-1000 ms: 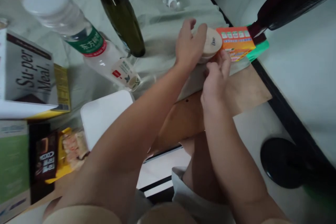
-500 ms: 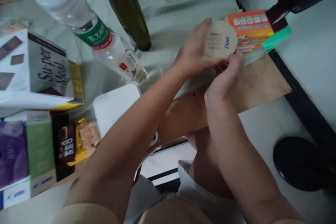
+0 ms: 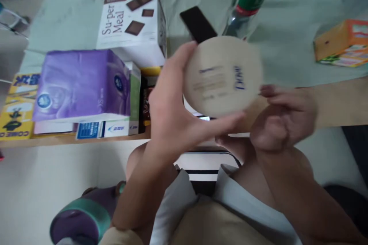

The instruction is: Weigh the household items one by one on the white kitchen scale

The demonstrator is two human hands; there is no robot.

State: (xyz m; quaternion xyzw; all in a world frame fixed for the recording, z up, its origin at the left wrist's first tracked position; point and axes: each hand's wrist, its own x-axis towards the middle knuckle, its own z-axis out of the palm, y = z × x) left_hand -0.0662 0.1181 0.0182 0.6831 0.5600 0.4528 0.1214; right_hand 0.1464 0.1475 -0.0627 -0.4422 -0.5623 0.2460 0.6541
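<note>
**Desk:** Left to right, what are you holding? Your left hand [image 3: 169,116] wraps the left rim and underside of the round beige jar with a blue logo on its flat lid [image 3: 222,74], thumb up along the rim, fingers spread beneath. The jar is raised off the table, in front of your chest, its lid tilted toward you.

**Field:** And your right hand [image 3: 283,122]?

**Desk:** It is blurred. It sits at the jar's lower right edge with fingers curled, but you cannot tell whether it grips the jar or only brushes it. In my judgement, the jar handles best if you keep the left palm cupped under the base and set the right fingers squarely on the rim.

**Field:** How much room do you have?

**Desk:** Little on the left: the purple soft tissue pack [image 3: 82,84] and the white cardboard box printed with chocolate squares [image 3: 130,23] crowd the wooden table edge [image 3: 71,139]. Behind the jar lie a black flat phone [image 3: 198,25] and a clear plastic water bottle with a green label [image 3: 248,4]. The orange cardboard box [image 3: 342,42] lies well to the right, with pale green cloth [image 3: 284,46] bare between.
</note>
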